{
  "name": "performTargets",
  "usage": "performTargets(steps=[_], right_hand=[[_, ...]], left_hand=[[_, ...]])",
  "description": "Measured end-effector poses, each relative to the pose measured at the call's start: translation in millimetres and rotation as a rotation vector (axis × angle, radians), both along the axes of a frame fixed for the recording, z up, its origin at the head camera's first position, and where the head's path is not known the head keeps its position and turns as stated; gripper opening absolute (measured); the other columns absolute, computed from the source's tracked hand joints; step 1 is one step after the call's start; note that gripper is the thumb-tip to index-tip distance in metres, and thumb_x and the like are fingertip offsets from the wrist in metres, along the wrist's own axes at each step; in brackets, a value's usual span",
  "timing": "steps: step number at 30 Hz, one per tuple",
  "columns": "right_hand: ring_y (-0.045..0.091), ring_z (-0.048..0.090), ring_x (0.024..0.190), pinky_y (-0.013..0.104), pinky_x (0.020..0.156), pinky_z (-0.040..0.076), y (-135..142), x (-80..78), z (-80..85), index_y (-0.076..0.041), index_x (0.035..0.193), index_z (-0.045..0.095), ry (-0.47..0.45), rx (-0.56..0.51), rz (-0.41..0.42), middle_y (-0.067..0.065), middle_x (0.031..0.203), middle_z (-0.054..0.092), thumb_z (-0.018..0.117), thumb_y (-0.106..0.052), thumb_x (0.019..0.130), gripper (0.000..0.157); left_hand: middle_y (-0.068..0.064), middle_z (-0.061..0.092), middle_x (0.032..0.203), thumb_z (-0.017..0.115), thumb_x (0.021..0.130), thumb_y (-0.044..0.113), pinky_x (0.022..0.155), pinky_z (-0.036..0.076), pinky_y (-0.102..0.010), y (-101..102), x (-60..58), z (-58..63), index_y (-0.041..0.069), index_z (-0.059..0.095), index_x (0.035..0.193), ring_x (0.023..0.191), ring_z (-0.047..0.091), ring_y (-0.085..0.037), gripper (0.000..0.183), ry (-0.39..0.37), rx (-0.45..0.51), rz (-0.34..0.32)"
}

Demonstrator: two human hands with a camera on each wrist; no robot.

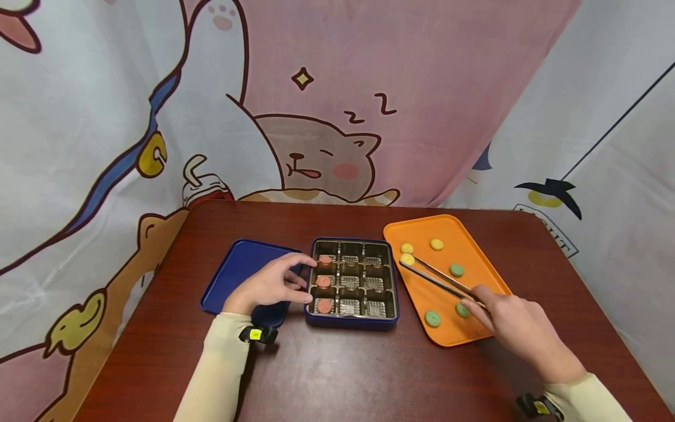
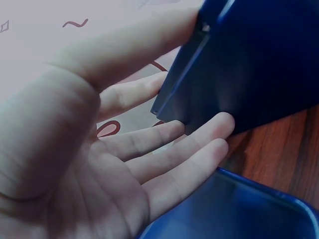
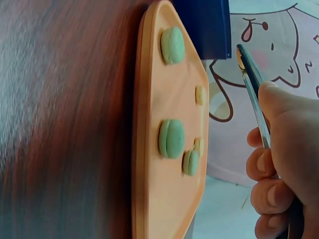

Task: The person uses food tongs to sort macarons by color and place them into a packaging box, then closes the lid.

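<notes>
My right hand (image 1: 519, 328) grips metal tongs (image 1: 443, 281) over the orange tray (image 1: 422, 293). Between the tong tips is a yellow macaron (image 1: 407, 259), seen edge-on in the right wrist view. Two more yellow macarons (image 1: 436, 244) and three green macarons (image 3: 172, 139) lie on the tray. At the left side of a dark blue box (image 1: 350, 322), my left hand (image 1: 269, 285) touches the rim with thumb and forefinger, its other fingers loosely extended. The box has a divided insert (image 1: 350, 284); three pink macarons (image 1: 324, 306) occupy its left column, one per compartment.
A blue lid (image 1: 239, 275) lies left of the box, partly beneath my left hand and forearm. The box and tray stand close together on the brown wooden table (image 1: 327, 375). A printed cloth (image 1: 443, 88) hangs behind the table.
</notes>
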State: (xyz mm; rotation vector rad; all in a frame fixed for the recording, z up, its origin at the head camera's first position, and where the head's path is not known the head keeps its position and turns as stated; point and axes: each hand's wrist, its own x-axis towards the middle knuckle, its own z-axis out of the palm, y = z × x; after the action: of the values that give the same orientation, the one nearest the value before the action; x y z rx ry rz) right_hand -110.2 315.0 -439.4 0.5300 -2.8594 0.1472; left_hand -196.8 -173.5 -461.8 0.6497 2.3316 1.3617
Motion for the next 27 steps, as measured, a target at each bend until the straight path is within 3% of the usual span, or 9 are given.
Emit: performTargets(steps=[8,17,22,27], right_hand=[[0.003,0.035,0.05,0.026,0.042,0.029,-13.3,3.8,0.4,-0.022,0.092,0.059,0.042,0.003,0.053,-0.017,0.059,0.039,0.081,-0.034,0.093,0.025],[0.0,0.029,0.051,0.021,0.043,0.025,-27.6,9.0,-1.7,-0.023,0.088,0.058,0.117,-0.002,0.15,-0.02,0.059,0.031,0.086,-0.033,0.087,0.03],[-0.001,0.026,0.05,0.02,0.044,0.021,-36.8,11.4,-4.0,-0.025,0.084,0.053,0.123,0.007,0.184,-0.021,0.059,0.026,0.086,-0.035,0.086,0.035],[-0.001,0.027,0.051,0.02,0.043,0.02,-45.6,13.2,-6.6,-0.027,0.087,0.056,0.14,0.011,0.22,-0.023,0.061,0.027,0.083,-0.04,0.09,0.03]], left_hand=[[-0.011,0.047,0.156,0.091,0.085,0.024,0.092,0.061,-0.039,-1.1,-1.4,-1.5,0.015,0.057,0.147,0.11,0.072,-0.025,0.072,0.004,-0.001,-0.006],[-0.011,0.046,0.156,0.091,0.085,0.02,0.092,0.061,-0.04,-0.4,-1.4,-2.0,0.013,0.057,0.147,0.11,0.072,-0.026,0.071,0.003,0.009,-0.005],[-0.011,0.046,0.157,0.091,0.085,0.023,0.093,0.061,-0.042,-0.3,-1.3,-2.1,0.015,0.057,0.147,0.111,0.071,-0.026,0.071,0.003,0.012,-0.012],[-0.011,0.046,0.157,0.091,0.085,0.024,0.094,0.061,-0.043,-0.5,-1.0,-2.1,0.016,0.057,0.147,0.111,0.071,-0.026,0.071,-0.002,0.018,-0.01]])
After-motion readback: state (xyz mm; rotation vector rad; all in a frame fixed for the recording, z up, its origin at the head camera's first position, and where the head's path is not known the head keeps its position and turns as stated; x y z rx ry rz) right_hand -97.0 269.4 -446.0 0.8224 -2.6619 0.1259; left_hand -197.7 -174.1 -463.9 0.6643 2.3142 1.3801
